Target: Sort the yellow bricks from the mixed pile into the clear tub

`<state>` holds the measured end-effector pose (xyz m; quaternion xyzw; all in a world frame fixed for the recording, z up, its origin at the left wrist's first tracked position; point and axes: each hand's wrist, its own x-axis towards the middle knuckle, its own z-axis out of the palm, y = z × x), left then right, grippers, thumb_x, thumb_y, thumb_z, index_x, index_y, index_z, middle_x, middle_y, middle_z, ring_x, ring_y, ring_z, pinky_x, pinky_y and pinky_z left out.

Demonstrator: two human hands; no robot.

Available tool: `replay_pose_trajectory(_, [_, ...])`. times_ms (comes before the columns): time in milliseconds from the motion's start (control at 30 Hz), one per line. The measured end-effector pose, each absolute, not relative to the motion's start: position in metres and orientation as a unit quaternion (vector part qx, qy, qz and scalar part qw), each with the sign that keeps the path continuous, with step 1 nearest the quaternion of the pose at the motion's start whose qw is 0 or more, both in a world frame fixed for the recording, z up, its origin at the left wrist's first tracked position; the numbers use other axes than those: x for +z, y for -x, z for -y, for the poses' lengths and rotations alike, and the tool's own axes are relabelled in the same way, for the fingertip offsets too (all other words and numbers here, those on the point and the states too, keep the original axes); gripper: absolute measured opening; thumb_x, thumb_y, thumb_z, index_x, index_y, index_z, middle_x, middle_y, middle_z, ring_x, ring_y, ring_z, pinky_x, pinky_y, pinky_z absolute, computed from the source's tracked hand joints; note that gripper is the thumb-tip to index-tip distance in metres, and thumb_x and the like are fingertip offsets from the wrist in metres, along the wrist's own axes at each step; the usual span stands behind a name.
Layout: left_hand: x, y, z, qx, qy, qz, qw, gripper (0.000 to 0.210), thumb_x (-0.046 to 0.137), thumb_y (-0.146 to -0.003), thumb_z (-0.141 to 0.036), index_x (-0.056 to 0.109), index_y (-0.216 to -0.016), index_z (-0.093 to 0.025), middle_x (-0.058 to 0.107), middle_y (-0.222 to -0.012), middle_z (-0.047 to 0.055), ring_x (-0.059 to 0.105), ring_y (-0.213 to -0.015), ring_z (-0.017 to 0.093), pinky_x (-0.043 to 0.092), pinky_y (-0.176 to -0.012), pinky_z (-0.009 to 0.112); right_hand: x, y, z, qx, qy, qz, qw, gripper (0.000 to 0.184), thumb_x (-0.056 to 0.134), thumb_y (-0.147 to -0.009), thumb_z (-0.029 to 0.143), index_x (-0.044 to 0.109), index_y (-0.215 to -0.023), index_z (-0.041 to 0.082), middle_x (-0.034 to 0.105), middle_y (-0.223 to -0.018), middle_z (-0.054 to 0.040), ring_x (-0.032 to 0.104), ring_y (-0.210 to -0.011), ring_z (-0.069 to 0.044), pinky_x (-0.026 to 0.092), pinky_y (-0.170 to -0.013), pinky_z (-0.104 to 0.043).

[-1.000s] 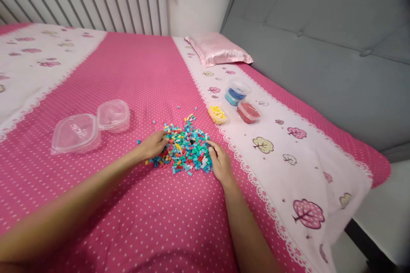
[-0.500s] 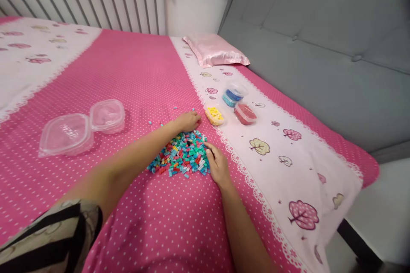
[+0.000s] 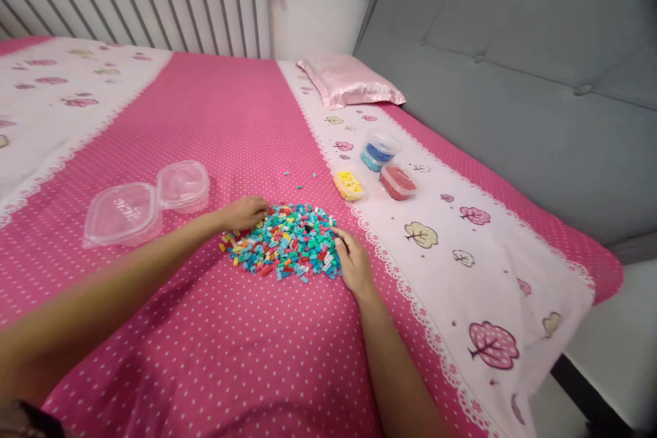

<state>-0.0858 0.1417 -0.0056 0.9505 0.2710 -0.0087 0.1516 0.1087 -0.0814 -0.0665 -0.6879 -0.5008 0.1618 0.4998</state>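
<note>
A heap of small coloured toy building bricks (image 3: 287,239) lies on the pink dotted bedspread. At its far left edge, my left hand (image 3: 247,211) is palm down, fingers loosely stretched and touching the bricks; the fingertips are partly hidden. My right hand (image 3: 354,265) rests on its side against the right edge of the heap, its thumb and fingers apart. No brick shows in either hand. Just beyond the heap stands an uncovered clear box of yellow bricks (image 3: 349,185).
Two clear plastic containers (image 3: 123,212) (image 3: 183,185) stand at the left. On the right are a box of red pieces (image 3: 397,183) and stacked boxes of blue pieces (image 3: 378,152). A few stray bricks (image 3: 299,187) lie behind the heap. Farther back are a pink pillow (image 3: 354,82) and grey headboard (image 3: 503,75).
My left hand has moved left, from the far right side of the heap to its far left edge. My right hand stays at the right edge. The view has shifted slightly.
</note>
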Motion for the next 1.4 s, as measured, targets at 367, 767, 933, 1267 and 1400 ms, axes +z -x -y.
replay_pose_trajectory(367, [-0.009,0.131,-0.035,0.148,-0.885,-0.380,0.224,0.053,0.030,-0.088,-0.047,0.052,-0.123,-0.015,0.064,-0.114,0.013,0.060,-0.105,0.026,0.047,-0.092,0.040,-0.067,-0.107,0.082,0.166,0.689,0.495,0.503,0.040,0.038,-0.093,0.040,0.061,-0.118,0.020,0.066,-0.121,-0.0085,0.060,-0.112,-0.023,0.045,-0.098,-0.042])
replay_pose_trajectory(767, [-0.045,0.140,-0.012,0.236,-0.802,-0.505,0.216,0.076,0.041,-0.082,-0.061,0.035,-0.138,-0.010,0.049,-0.134,0.020,0.045,-0.124,0.035,0.034,-0.104,0.054,-0.068,-0.107,0.083,0.159,0.690,0.501,0.498,0.041,0.040,-0.093,0.044,0.059,-0.122,0.022,0.064,-0.124,-0.0084,0.058,-0.114,-0.023,0.044,-0.100,-0.042])
replay_pose_trajectory(933, [-0.040,0.097,0.022,0.333,-0.724,-0.507,0.329,0.072,0.052,-0.082,-0.054,0.034,-0.139,-0.013,0.046,-0.135,0.018,0.044,-0.125,0.031,0.033,-0.106,0.050,-0.065,-0.105,0.087,0.116,0.689,0.540,0.470,0.049,0.047,-0.090,0.049,0.051,-0.131,0.022,0.057,-0.132,-0.0105,0.051,-0.121,-0.024,0.039,-0.104,-0.045])
replay_pose_trajectory(1267, [-0.046,0.050,0.043,0.450,-0.599,-0.490,0.447,0.067,0.056,-0.084,-0.042,0.030,-0.142,-0.021,0.032,-0.149,0.013,0.029,-0.138,0.025,0.021,-0.115,0.044,-0.061,-0.092,0.095,0.052,0.689,0.622,0.369,0.094,0.067,-0.067,0.064,0.035,-0.144,0.021,0.028,-0.152,-0.0151,0.026,-0.140,-0.034,0.028,-0.112,-0.056])
replay_pose_trajectory(1400, [-0.047,0.058,0.035,0.494,-0.506,-0.461,0.536,0.055,0.050,-0.087,-0.042,0.039,-0.137,-0.023,0.040,-0.146,0.009,0.037,-0.134,0.023,0.030,-0.112,0.041,-0.063,-0.088,0.095,0.050,0.694,0.635,0.335,0.085,0.062,-0.074,0.062,0.034,-0.145,0.024,0.023,-0.154,-0.0132,0.021,-0.142,-0.035,0.025,-0.113,-0.057])
